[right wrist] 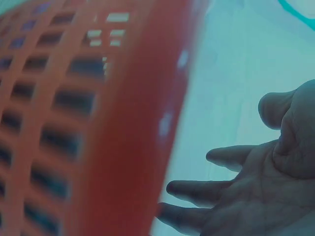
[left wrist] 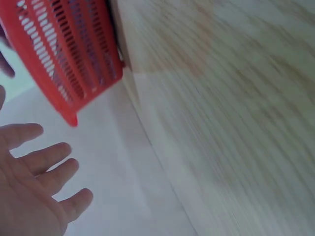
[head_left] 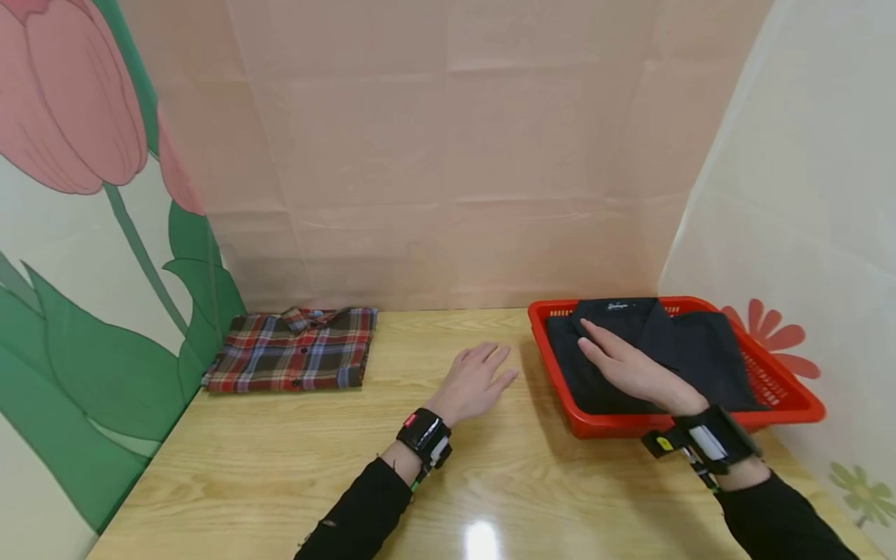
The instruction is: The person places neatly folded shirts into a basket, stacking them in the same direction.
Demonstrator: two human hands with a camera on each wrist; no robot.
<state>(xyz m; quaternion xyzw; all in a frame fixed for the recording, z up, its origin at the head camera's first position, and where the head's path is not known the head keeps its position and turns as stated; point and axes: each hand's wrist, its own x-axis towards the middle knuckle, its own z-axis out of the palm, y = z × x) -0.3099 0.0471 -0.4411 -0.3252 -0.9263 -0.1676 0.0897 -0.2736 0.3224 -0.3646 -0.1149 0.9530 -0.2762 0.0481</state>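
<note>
A red plastic basket [head_left: 584, 424] stands at the right of the table with a folded dark collared shirt [head_left: 707, 358] lying in it. Over the basket's front part is my right hand [head_left: 633, 373], its fingers extended and holding nothing. The right wrist view has this hand [right wrist: 246, 191] beside the basket's slotted wall [right wrist: 133, 123]. My left hand [head_left: 472, 383] hovers above the table left of the basket, fingers spread and nothing in them. In the left wrist view its palm [left wrist: 29, 187] shows, below the basket's corner [left wrist: 69, 110]. A folded plaid shirt [head_left: 294, 354] lies at the back left.
The wooden table [head_left: 280, 467] ends at a pinkish cloth backdrop [head_left: 448, 155]. A wall with tulip pictures [head_left: 84, 327] borders the left side, and a pale wall [head_left: 798, 218] with flower pictures stands close beside the basket on the right.
</note>
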